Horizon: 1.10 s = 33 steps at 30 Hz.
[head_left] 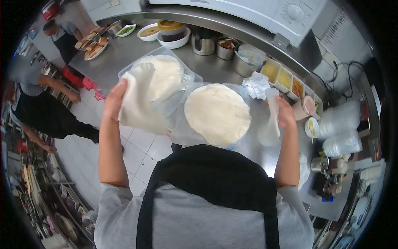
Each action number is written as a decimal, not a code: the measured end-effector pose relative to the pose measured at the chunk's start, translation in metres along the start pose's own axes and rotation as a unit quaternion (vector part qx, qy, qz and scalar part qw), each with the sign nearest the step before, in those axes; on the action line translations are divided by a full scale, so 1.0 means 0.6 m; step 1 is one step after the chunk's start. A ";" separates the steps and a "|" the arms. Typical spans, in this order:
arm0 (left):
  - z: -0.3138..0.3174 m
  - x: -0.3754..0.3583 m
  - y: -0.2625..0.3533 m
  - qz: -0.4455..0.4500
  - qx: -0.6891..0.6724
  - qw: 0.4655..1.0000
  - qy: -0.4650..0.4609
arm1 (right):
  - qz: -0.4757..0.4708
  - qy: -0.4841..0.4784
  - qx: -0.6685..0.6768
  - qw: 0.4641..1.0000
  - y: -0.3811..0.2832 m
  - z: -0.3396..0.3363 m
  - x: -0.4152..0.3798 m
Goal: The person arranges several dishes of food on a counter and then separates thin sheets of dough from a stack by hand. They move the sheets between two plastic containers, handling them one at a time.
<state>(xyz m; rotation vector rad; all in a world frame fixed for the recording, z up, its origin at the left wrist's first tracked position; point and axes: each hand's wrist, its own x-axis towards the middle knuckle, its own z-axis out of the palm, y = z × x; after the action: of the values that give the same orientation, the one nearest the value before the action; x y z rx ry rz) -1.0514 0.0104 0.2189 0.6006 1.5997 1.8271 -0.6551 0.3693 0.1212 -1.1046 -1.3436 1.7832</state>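
Note:
My left hand (116, 98) is closed on a white cloth (139, 97) that hangs over the left side of a clear plastic container. Inside that container lies a round flat dough (166, 76). A second pale dough round (217, 113) rests on a plastic sheet (180, 130) at the counter's front edge, between my hands. My right hand (286, 113) is closed on a thin whitish sheet (273, 112), held upright above the counter. Crumpled white papers (257, 85) lie just left of my right hand.
Behind are bowls (176, 39), a metal pitcher (203, 42), pots (226, 49) and a row of ingredient trays (285, 79). Plastic containers (342, 120) are stacked at right. A plate of bread (96, 49) stands back left. Two people (39, 108) (66, 41) stand at left.

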 end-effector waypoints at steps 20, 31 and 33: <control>-0.189 -0.128 0.025 0.091 -0.296 0.928 0.208 | 0.098 -0.349 0.163 0.918 0.046 0.699 0.168; -0.020 -0.060 0.030 0.044 -0.208 0.966 0.150 | 0.003 -0.315 -0.053 0.948 0.013 0.518 0.081; 0.058 -0.040 0.005 0.019 -0.159 0.981 0.113 | 0.051 -0.357 0.041 0.932 -0.012 0.448 0.024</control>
<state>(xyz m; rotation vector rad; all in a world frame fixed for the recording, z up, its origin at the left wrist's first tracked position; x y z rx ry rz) -1.0110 0.0174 0.2289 0.2889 1.3964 2.1854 -0.9023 0.2695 0.1582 -0.4795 -1.6028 2.4247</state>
